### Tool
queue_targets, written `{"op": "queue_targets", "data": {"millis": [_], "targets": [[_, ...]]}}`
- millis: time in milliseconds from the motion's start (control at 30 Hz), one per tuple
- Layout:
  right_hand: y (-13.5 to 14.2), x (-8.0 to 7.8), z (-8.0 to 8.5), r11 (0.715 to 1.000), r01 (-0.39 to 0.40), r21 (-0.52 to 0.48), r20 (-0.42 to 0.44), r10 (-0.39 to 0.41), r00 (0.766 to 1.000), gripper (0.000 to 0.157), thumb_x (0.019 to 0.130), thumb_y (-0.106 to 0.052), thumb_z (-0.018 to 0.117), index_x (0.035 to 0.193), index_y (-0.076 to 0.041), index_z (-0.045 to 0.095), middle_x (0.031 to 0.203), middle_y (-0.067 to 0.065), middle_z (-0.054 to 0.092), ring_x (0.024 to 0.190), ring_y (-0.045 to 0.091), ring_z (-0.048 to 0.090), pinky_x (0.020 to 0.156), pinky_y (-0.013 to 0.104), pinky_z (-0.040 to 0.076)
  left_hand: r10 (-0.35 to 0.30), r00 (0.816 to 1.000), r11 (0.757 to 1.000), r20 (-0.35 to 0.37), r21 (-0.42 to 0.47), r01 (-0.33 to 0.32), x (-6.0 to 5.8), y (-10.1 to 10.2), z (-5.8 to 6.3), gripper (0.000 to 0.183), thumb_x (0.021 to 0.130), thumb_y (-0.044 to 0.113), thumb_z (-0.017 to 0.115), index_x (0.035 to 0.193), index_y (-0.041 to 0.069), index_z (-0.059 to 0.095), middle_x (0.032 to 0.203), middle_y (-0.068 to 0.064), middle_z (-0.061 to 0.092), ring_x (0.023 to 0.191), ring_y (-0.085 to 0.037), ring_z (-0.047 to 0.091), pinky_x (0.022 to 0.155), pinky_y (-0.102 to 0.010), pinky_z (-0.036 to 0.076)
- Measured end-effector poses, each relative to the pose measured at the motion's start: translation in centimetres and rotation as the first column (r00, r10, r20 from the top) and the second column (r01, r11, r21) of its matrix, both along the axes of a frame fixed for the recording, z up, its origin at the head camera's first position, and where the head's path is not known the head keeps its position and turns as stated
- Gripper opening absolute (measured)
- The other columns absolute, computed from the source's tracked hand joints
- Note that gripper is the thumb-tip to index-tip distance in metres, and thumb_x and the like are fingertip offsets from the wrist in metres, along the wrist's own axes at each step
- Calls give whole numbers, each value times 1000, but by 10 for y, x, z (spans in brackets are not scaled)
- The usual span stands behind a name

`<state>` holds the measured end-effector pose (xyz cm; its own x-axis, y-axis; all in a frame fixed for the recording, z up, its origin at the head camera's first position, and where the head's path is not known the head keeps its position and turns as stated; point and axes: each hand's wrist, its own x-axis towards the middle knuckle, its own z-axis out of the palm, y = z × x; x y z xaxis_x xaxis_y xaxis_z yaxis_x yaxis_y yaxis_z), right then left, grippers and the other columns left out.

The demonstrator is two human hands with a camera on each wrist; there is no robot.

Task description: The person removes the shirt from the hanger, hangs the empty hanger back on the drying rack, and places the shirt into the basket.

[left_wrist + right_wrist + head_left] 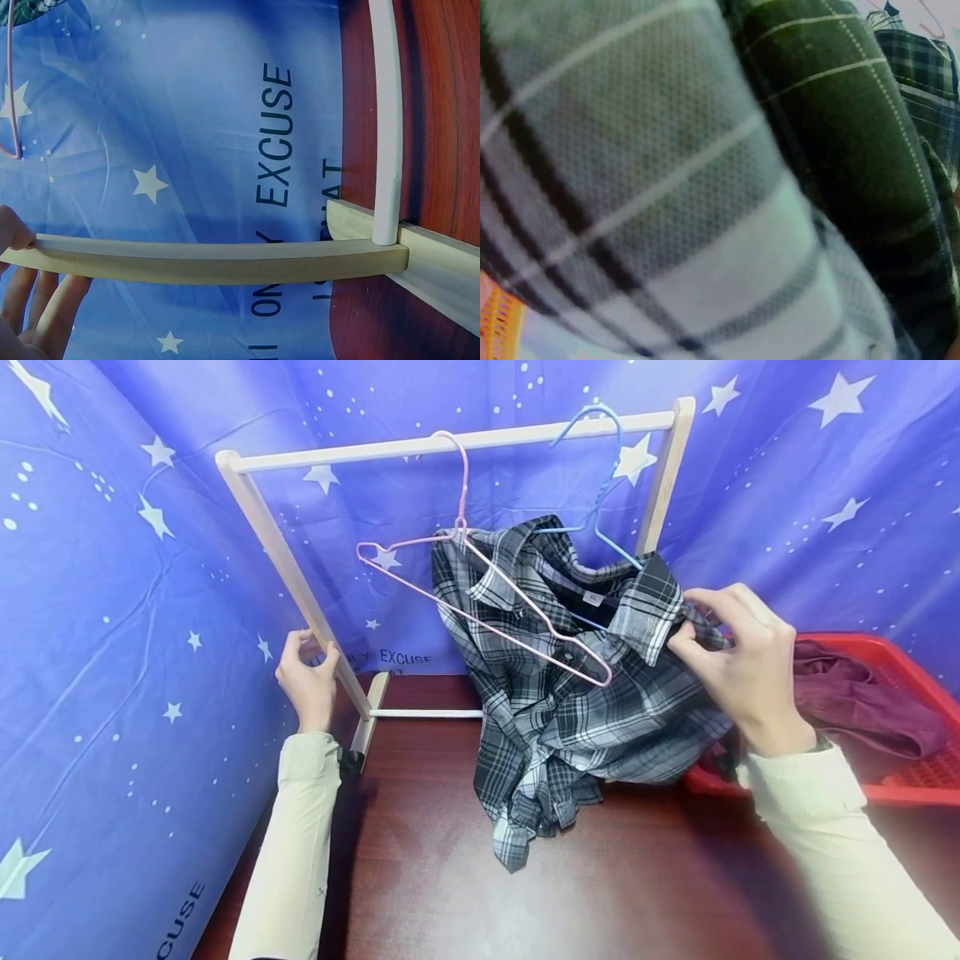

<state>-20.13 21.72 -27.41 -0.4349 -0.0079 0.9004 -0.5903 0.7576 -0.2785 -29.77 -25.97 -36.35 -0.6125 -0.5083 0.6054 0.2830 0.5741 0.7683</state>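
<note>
A grey and black plaid shirt hangs on a blue hanger, whose hook is over the wooden rack's top bar. My right hand pinches the shirt at the shoulder, beside the collar. In the right wrist view, plaid cloth fills most of the picture and hides the fingers. With thumb and fingers on opposite sides, my left hand grips the rack's left post. A bare pink hanger hangs from the same bar, in front of part of the shirt.
On the right stands a red basket with maroon cloth inside. The rack's lower bar runs just above the dark red tabletop. A blue curtain with white stars hangs behind and along the left side.
</note>
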Motion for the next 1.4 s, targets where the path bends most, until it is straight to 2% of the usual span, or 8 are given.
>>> {"op": "queue_targets", "data": {"millis": [367,767,1100,1400], "targets": [[5,-4,-11,1000,0,6,36,0,999,28,77,-1,64,104,3,73,85,20,66,75,-3,43,68,12,31,-2,1000,1000,4,-2,2,0,0,0,21,82,6,71,103,1,68,95,-14,75,83,-25,69,88,-36,49],[7,-6,-28,1000,0,23,97,-2,995,31,76,3,66,106,0,73,87,16,67,74,3,44,67,16,34,-1,1000,1000,5,-2,1,-1,0,0,22,83,6,72,103,1,68,96,-14,75,83,-23,68,89,-35,49],[7,-4,-39,995,-9,96,146,-5,989,30,79,-3,62,108,0,72,85,15,63,72,7,45,65,18,37,7,1000,1000,10,1,-7,-2,0,-1,21,83,5,71,103,1,68,96,-13,75,84,-25,69,90,-36,48],[1,-7,-52,996,-27,86,141,14,990,34,74,1,62,106,-4,73,84,7,65,69,10,47,64,20,37,-2,1000,1000,12,13,2,-1,0,-1,21,83,6,72,103,2,68,96,-13,75,83,-23,68,92,-35,48]]}}
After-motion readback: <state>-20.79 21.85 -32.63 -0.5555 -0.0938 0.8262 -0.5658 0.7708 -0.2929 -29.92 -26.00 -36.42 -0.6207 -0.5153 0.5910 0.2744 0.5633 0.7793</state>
